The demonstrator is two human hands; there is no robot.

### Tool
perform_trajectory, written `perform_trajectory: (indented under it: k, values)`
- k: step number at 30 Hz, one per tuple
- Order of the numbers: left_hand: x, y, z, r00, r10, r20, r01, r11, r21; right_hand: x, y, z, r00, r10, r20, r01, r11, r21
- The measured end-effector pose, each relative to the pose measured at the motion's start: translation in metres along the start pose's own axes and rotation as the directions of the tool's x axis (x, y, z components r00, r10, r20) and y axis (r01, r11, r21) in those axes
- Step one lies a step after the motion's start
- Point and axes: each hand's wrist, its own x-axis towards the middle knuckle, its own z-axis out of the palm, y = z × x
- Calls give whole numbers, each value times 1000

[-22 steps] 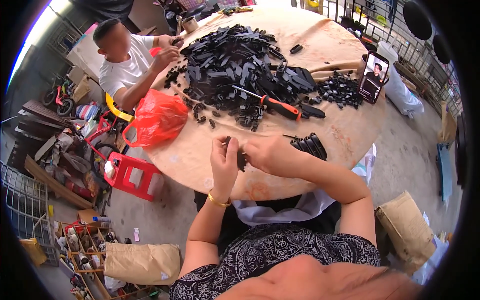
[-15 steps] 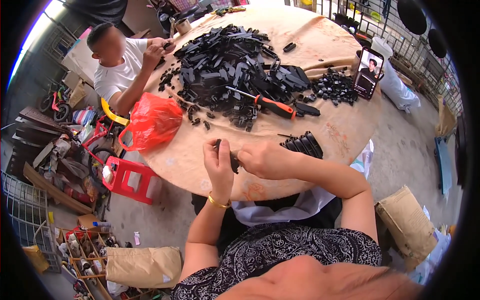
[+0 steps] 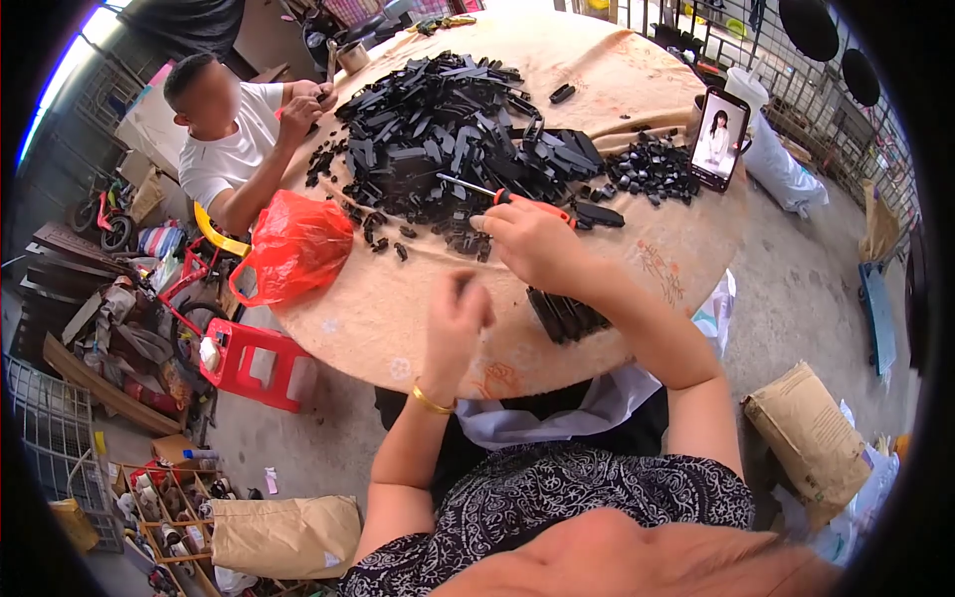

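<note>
My left hand [image 3: 462,316], blurred by motion, is closed above the near part of the table; a small black plastic part [image 3: 462,283] shows between its fingers. My right hand [image 3: 532,242] reaches over the near edge of a heap of black plastic parts [image 3: 428,139]. Its fingers are bent and drawn together beside some small black pieces; what they pinch, if anything, is hidden. Just behind that hand lies a screwdriver [image 3: 468,185] with an orange and black handle, partly covered by it. A row of long black parts [image 3: 565,316] lies under my right forearm.
A phone [image 3: 718,139] stands upright at the right, beside a smaller pile of black pieces [image 3: 652,169]. Left on the cloth-covered round table [image 3: 398,328] sits a red plastic bag [image 3: 296,247]. Across from it, another person [image 3: 234,139] handles something small. A red stool [image 3: 254,363] stands below.
My right hand has left my left hand and moved forward to the heap's near edge. My left hand has shifted slightly and turned. The phone's picture has changed.
</note>
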Motion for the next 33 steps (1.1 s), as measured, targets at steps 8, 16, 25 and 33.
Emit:
perform_trajectory:
  k: [8,16,25,33]
  values:
    - [-19,33,52,984,-48,173,-121,533,837,1,9,25,942,66,329,80,908,-412]
    - [-17,5,25,972,107,208,-210,794,571,-3,13,23,977,20,210,74,899,-432]
    - [-7,-5,-24,972,-234,-24,187,831,-524,1,7,20,997,81,14,-77,981,-178]
    - [-7,-9,-33,969,-228,101,238,733,-637,6,-18,1,886,278,371,-455,364,813]
